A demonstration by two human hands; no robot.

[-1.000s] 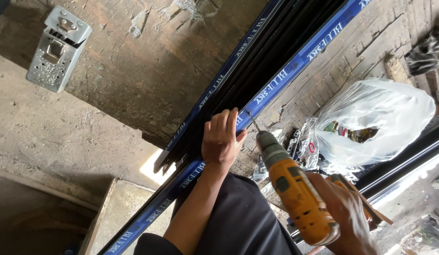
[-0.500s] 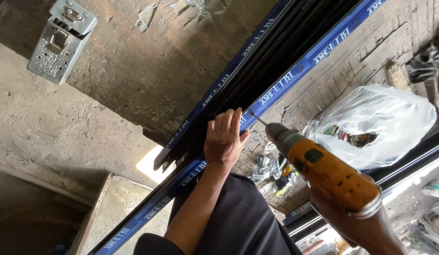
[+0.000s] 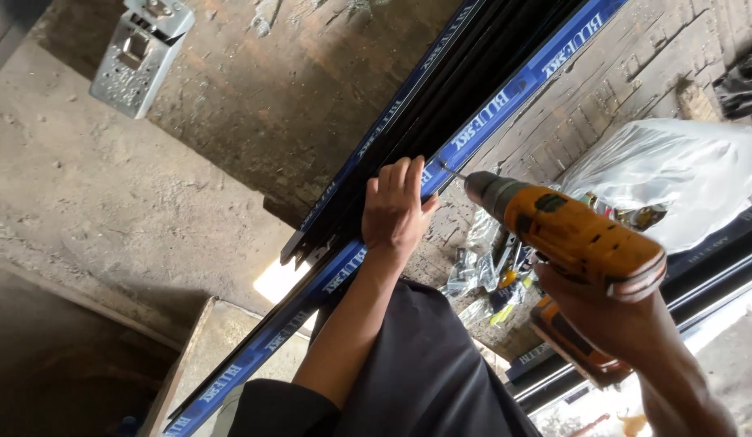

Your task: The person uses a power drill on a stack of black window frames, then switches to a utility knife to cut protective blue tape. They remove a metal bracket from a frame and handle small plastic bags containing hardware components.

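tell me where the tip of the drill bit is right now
In the head view, the drill sits right of centre in the right hand, and its bit touches the blue-wrapped black frame bar just right of the left hand that rests on the bar.

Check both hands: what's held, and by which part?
Right hand grips the orange drill by its handle, bit tip at the blue-edged black profile. Left hand lies flat on that profile's edge, pressing rather than gripping it.

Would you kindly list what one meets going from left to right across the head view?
Metal bracket → left hand on the blue-edged frame bars → orange drill in the right hand → white plastic bag.
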